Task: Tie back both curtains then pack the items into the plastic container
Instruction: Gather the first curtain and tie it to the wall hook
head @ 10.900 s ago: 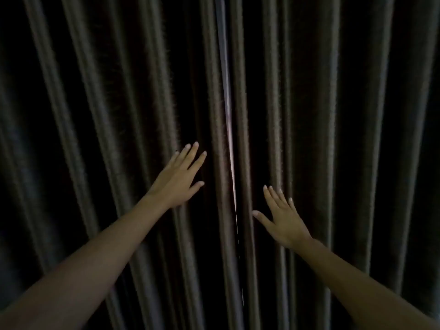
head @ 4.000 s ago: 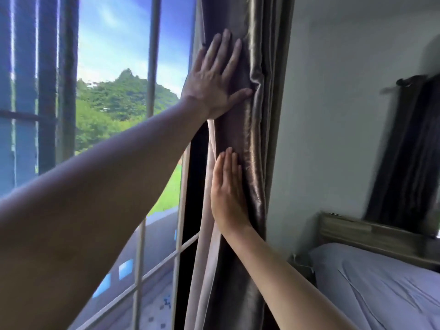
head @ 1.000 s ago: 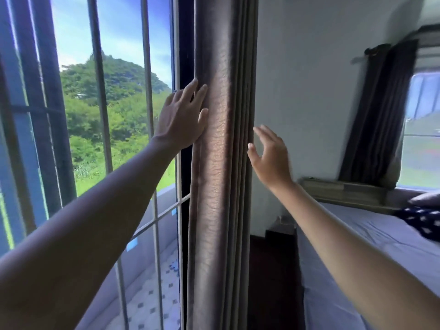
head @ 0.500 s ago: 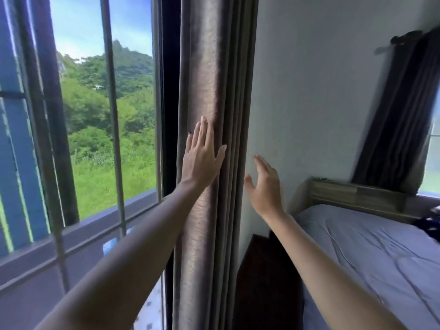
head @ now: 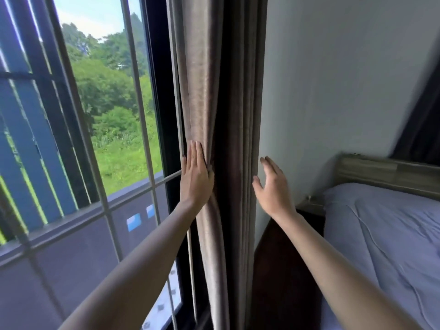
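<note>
While left hand (head: 196, 179) presses flat on gathered curtain (head: 214, 91), right hand (head: 273, 189) hovers spread beside folds — curtain bottom cut off.

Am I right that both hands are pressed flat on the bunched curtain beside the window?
Not quite. In the head view only the left hand is flat on the curtain. The right hand is open beside its wall-side edge, not pressed flat on it.

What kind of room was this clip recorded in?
Most likely a bedroom. A bed with a wooden headboard stands against the wall, beside a large barred window whose brown curtain is gathered to one side.
</note>
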`<state>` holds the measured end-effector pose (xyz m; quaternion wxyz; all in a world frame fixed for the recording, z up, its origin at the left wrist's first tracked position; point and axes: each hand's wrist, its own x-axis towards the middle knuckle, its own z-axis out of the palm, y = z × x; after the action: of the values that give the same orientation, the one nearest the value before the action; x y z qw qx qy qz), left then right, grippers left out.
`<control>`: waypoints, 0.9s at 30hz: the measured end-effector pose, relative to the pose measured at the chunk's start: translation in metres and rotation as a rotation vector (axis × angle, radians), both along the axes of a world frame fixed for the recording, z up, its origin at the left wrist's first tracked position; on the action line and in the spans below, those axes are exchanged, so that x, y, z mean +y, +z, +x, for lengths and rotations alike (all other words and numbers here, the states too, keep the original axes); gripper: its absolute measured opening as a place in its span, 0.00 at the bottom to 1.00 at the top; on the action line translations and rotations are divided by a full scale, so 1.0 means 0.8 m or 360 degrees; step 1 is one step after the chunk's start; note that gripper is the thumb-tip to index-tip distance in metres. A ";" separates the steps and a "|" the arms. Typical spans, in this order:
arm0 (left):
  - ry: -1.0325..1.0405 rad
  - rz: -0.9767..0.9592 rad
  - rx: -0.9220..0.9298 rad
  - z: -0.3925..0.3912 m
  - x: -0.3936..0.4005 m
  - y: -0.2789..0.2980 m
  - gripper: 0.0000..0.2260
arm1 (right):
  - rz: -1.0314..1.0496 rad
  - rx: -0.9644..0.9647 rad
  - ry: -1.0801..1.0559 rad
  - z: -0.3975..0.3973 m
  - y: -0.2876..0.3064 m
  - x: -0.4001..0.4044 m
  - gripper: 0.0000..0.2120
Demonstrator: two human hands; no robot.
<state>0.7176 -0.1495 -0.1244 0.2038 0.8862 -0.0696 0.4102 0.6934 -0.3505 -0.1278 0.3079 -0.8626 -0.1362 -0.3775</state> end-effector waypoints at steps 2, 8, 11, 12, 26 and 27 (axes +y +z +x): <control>-0.0054 -0.0016 0.0024 -0.004 0.007 -0.022 0.27 | 0.0025 -0.0014 -0.0027 0.004 0.004 -0.001 0.24; -0.0338 -0.0134 0.0107 -0.021 0.035 -0.069 0.26 | 0.0040 -0.0222 0.0007 0.009 0.024 0.026 0.24; -0.0469 -0.0250 0.0225 -0.044 0.052 -0.070 0.25 | 0.0076 -0.0273 0.0058 0.008 0.033 0.051 0.26; -0.0480 -0.0251 0.0248 -0.050 0.057 -0.067 0.25 | 0.0095 -0.0266 0.0083 0.008 0.035 0.061 0.27; -0.0818 -0.1149 0.0745 -0.067 0.119 -0.032 0.11 | 0.0330 0.0040 0.0262 0.022 0.033 0.140 0.34; -0.0858 -0.1190 0.0761 -0.068 0.124 -0.030 0.11 | 0.0288 0.0026 0.0279 0.018 0.027 0.144 0.35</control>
<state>0.6635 -0.0503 -0.1488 0.6151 0.7724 -0.0956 0.1261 0.7075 -0.2355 -0.1064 0.4174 -0.8192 -0.1741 -0.3527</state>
